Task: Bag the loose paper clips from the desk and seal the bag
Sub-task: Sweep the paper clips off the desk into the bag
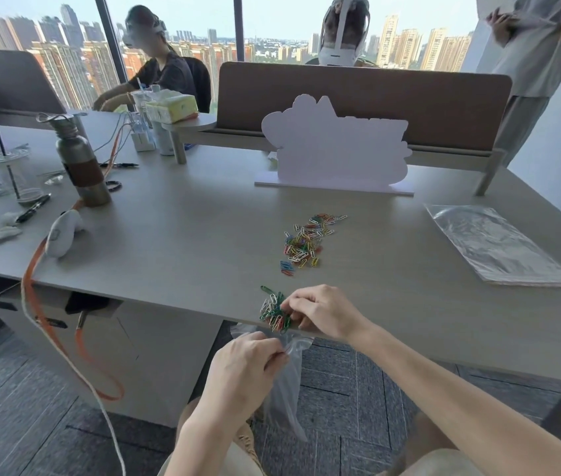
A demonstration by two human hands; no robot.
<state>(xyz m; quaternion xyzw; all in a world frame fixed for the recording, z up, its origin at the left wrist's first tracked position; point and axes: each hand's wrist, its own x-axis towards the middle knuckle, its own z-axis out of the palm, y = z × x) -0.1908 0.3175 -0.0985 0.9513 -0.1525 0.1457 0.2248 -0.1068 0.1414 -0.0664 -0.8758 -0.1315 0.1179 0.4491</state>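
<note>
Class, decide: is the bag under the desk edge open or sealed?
Open. The left hand pinches the bag mouth apart below the clips.

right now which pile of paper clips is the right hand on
The small pile at the desk edge, under the right hand; the larger pile lies untouched mid-desk.

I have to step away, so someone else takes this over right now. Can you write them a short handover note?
Left hand: pinches the mouth of the clear bag, which hangs just below the desk edge.
Right hand: fingers curled on a small bunch of paper clips at the desk edge, right above the bag.
Still loose: a larger scatter of clips mid-desk.
Spare bags lie flat at the right.
Whether any clips are already in the bag cannot be told.
Left: get this bunch in, gather the scatter, seal the bag.
</note>
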